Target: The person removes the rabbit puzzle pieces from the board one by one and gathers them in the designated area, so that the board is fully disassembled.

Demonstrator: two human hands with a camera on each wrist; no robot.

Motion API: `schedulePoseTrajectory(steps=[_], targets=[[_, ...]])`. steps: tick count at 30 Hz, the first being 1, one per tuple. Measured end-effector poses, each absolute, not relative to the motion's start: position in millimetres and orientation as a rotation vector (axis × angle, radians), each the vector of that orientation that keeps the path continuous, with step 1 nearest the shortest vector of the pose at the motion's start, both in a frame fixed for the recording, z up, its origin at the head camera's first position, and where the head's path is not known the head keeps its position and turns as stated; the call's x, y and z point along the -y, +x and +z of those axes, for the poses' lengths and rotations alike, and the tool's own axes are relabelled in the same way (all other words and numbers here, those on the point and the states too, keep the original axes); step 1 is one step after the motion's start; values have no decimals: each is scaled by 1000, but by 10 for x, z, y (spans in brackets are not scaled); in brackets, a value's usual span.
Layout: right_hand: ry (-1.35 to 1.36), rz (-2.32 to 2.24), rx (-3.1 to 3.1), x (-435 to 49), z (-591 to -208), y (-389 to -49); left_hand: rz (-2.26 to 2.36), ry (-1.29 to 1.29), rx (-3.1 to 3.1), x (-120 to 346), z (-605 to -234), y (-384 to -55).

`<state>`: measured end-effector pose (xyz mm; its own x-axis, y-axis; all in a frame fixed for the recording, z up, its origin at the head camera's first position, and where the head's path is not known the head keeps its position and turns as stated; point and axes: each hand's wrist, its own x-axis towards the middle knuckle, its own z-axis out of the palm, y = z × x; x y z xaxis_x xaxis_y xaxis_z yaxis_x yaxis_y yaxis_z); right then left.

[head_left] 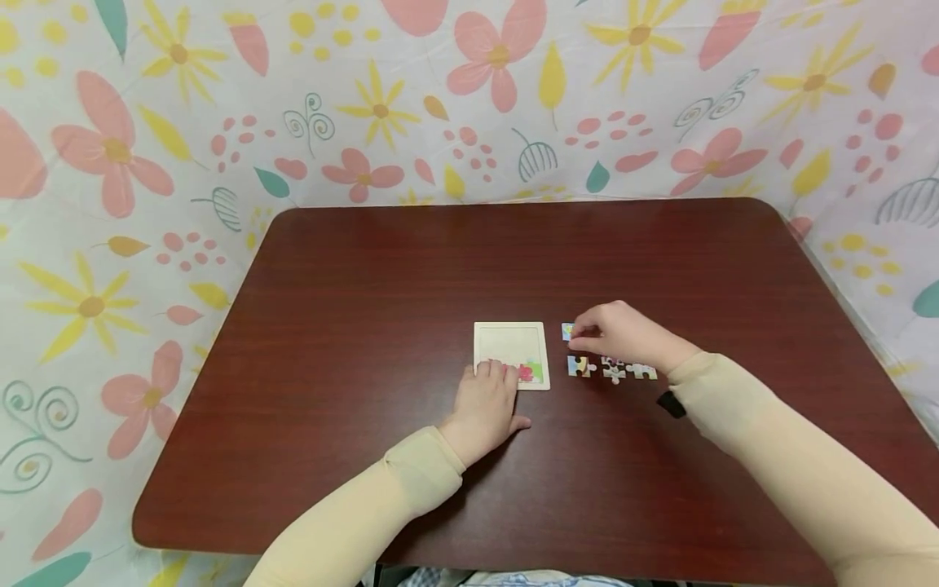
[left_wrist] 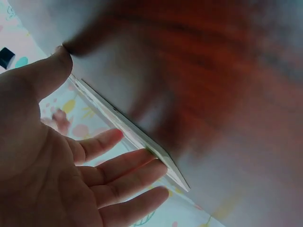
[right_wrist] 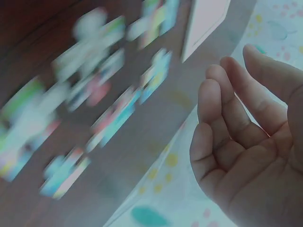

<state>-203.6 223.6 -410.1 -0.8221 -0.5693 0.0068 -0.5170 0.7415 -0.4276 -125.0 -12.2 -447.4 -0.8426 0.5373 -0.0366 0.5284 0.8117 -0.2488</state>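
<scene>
On the dark tabletop, the right hand hangs at two o'clock from the left hand, fingers curved, thumb apart, pinching nothing; the left hand lays slightly spread fingers on the puzzle tray near its seven o'clock. Loose puzzle pieces lie at its three o'clock. Filling the tray seems underway; next likely calls for pinching one piece. Only the right wrist view bares that empty grasp.
</scene>
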Motion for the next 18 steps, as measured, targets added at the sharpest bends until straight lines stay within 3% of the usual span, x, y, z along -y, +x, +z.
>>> schedulePoseTrajectory(steps=[10,18], targets=[[-1065,-705,-2664,-1488,-4273,-2124,329,-870,2893,231,-4489,-1188],[-1055,-692,-2652,-1186,-4405,-2167,284,-900,2808,299,-4505,-1094]])
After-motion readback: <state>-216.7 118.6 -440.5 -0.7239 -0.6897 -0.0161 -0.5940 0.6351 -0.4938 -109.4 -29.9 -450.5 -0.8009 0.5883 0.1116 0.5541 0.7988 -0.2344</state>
